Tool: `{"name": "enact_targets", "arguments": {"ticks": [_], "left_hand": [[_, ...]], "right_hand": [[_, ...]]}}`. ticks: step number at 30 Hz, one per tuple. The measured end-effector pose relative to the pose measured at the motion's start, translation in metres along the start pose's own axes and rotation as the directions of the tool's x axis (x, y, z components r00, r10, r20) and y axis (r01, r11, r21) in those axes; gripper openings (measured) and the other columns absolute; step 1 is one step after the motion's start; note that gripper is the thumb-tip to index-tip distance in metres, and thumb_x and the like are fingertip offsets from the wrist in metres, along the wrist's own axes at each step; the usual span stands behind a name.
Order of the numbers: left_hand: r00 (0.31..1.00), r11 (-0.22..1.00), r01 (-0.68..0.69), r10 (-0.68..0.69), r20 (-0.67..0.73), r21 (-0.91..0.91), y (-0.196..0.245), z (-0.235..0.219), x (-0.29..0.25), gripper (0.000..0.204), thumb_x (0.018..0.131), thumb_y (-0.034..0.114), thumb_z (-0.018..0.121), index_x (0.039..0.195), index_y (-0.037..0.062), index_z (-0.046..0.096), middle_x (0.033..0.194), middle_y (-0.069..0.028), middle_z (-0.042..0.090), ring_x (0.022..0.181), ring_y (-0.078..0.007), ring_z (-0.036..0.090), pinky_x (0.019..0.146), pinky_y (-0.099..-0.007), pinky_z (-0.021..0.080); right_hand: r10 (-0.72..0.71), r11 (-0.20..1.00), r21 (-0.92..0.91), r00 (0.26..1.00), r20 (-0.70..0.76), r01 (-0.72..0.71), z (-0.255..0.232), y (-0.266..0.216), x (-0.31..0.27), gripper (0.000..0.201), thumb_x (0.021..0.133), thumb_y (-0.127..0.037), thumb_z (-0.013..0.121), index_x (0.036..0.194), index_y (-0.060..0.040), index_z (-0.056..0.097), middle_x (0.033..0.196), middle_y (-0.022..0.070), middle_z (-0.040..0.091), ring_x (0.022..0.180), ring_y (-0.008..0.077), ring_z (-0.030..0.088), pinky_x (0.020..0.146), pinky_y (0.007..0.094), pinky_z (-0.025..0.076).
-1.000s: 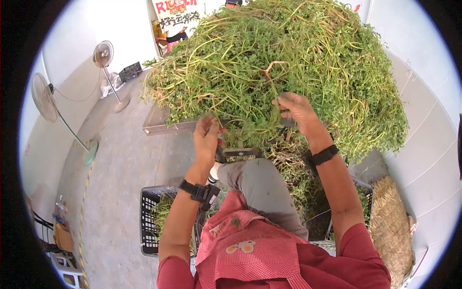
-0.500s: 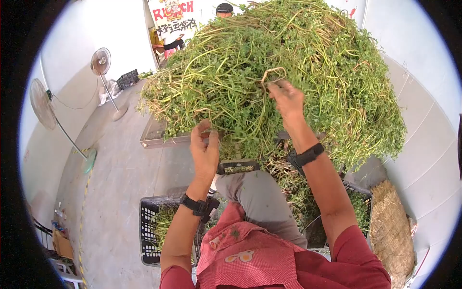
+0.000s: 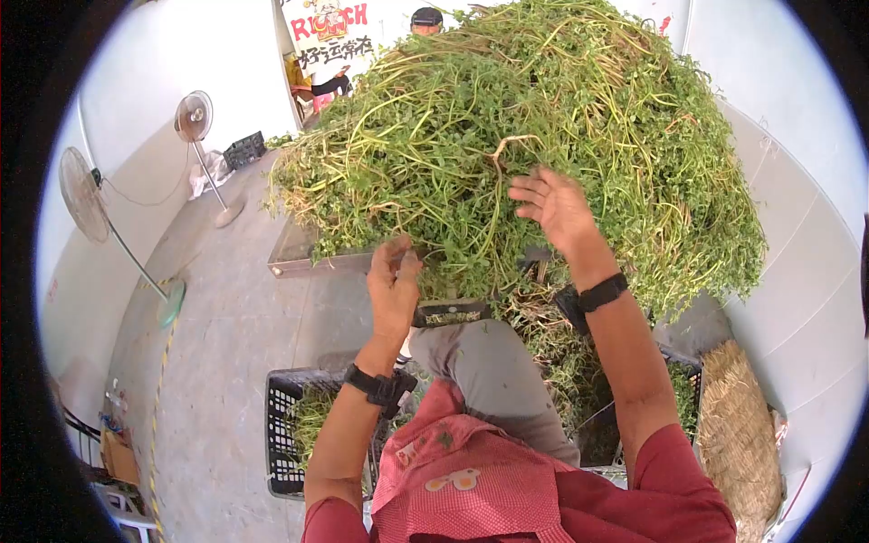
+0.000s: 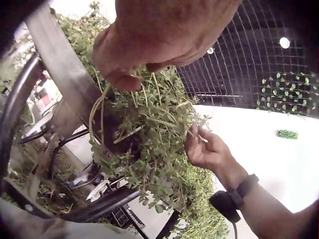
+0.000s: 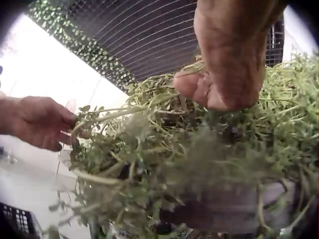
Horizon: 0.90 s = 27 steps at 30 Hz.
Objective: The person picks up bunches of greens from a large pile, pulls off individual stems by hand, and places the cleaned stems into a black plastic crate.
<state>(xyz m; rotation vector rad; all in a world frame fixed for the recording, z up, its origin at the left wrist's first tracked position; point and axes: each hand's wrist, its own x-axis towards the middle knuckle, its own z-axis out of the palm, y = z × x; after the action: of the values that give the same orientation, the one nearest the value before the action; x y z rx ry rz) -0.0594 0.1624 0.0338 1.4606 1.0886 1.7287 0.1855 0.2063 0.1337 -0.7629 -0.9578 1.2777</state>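
A large heap of leafy green stems fills the space in front of me. At its near left edge, my left hand has curled fingers and pinches a few thin stems. My right hand is raised close over the middle of the heap, its fingers loosely extended and apart. From the right wrist view, the right thumb lies close to the stems, and the left hand is at the heap's edge. Just beyond the right fingertips, a bent brownish stem sticks up from the heap.
A metal-edged table carries the heap. Black crates with greens stand below, one at the left. Two fans stand on the left floor. A straw-coloured bundle lies at the right. Another person's cap shows behind the heap.
The right hand reached up to the bent brownish stem, then drew back toward me and right, its fingers spreading. The left hand stayed near the heap's left edge, shifting slightly.
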Motion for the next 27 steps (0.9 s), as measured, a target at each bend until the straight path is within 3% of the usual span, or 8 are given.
{"name": "enact_targets", "arguments": {"ticks": [6,9,11,13,18,20,23,27], "left_hand": [[0.994,0.994,0.078,-0.083,-0.067,-0.071,0.027,-0.002,0.014,0.032,0.090,0.010,0.050,0.119,-0.0035,0.047,0.114,-0.0131,0.055,0.084,-0.0164,0.062,0.050,-0.0230,0.046],[0.980,0.925,0.167,-0.194,-0.045,-0.342,0.031,0.000,0.027,0.034,0.091,0.012,0.051,0.121,-0.0034,0.044,0.118,-0.0153,0.053,0.092,-0.0226,0.062,0.054,-0.0253,0.049],[0.964,0.665,0.257,-0.232,0.133,-0.701,0.019,-0.001,0.035,0.035,0.091,0.014,0.052,0.121,-0.0019,0.043,0.118,-0.0160,0.053,0.101,-0.0269,0.059,0.065,-0.0289,0.052],[0.961,0.637,0.270,-0.221,0.164,-0.722,0.013,-0.004,0.040,0.035,0.091,0.016,0.054,0.121,-0.0007,0.044,0.115,-0.0148,0.054,0.101,-0.0269,0.059,0.070,-0.0307,0.051],[0.932,0.651,0.357,-0.299,0.206,-0.670,0.024,-0.009,0.034,0.036,0.092,0.025,0.055,0.120,0.0042,0.047,0.099,-0.0093,0.056,0.087,-0.0225,0.058,0.076,-0.0297,0.048],[0.890,0.671,0.438,-0.416,0.185,-0.599,0.032,-0.012,0.029,0.034,0.092,0.030,0.053,0.117,0.0073,0.051,0.082,-0.0050,0.056,0.067,-0.0157,0.052,0.062,-0.0237,0.046],[0.881,0.649,0.460,-0.420,0.219,-0.606,0.018,-0.021,0.025,0.033,0.091,0.030,0.056,0.110,0.0038,0.057,0.080,-0.0054,0.059,0.056,-0.0116,0.052,0.046,-0.0214,0.038],[0.886,0.697,0.433,-0.447,0.125,-0.572,0.010,-0.013,0.015,0.027,0.091,0.028,0.054,0.103,0.0041,0.060,0.068,-0.0030,0.057,0.051,-0.0091,0.048,0.043,-0.0219,0.036]], "right_hand": [[-0.020,0.957,-0.289,0.999,-0.045,0.006,-0.045,0.001,-0.019,0.031,0.091,-0.026,0.056,0.105,0.0015,0.052,0.085,0.0131,0.064,0.064,0.0162,0.062,0.050,0.0278,0.051],[-0.075,0.867,-0.495,0.997,-0.021,0.055,-0.039,0.001,-0.034,0.031,0.089,-0.023,0.058,0.106,0.0020,0.056,0.083,0.0106,0.064,0.062,0.0130,0.060,0.050,0.0256,0.050],[-0.120,0.815,-0.568,0.992,0.027,0.114,-0.028,0.004,-0.043,0.029,0.088,-0.021,0.059,0.106,0.0018,0.058,0.082,0.0092,0.065,0.062,0.0115,0.060,0.050,0.0244,0.050],[-0.243,0.662,-0.694,0.957,0.160,0.284,-0.006,0.006,-0.050,0.024,0.086,-0.015,0.061,0.104,0.0005,0.062,0.082,0.0082,0.066,0.062,0.0107,0.061,0.054,0.0234,0.050],[-0.304,0.600,-0.671,0.900,0.312,0.436,0.026,0.021,-0.046,0.022,0.086,-0.011,0.060,0.105,-0.0014,0.062,0.084,0.0069,0.066,0.066,0.0095,0.060,0.057,0.0222,0.048],[-0.299,0.550,-0.683,0.877,0.377,0.481,0.031,0.025,-0.045,0.021,0.088,-0.010,0.059,0.107,-0.0018,0.061,0.087,0.0046,0.064,0.071,0.0084,0.059,0.057,0.0220,0.047],[-0.394,0.505,-0.637,0.812,0.431,0.583,0.040,0.038,-0.040,0.020,0.086,-0.009,0.060,0.105,-0.0029,0.062,0.087,0.0052,0.065,0.074,0.0100,0.060,0.062,0.0228,0.048],[-0.269,0.381,-0.750,0.841,0.470,0.541,0.065,0.027,-0.049,0.031,0.083,-0.007,0.061,0.114,-0.0094,0.060,0.104,0.0086,0.062,0.091,0.0179,0.061,0.074,0.0280,0.050]]}}
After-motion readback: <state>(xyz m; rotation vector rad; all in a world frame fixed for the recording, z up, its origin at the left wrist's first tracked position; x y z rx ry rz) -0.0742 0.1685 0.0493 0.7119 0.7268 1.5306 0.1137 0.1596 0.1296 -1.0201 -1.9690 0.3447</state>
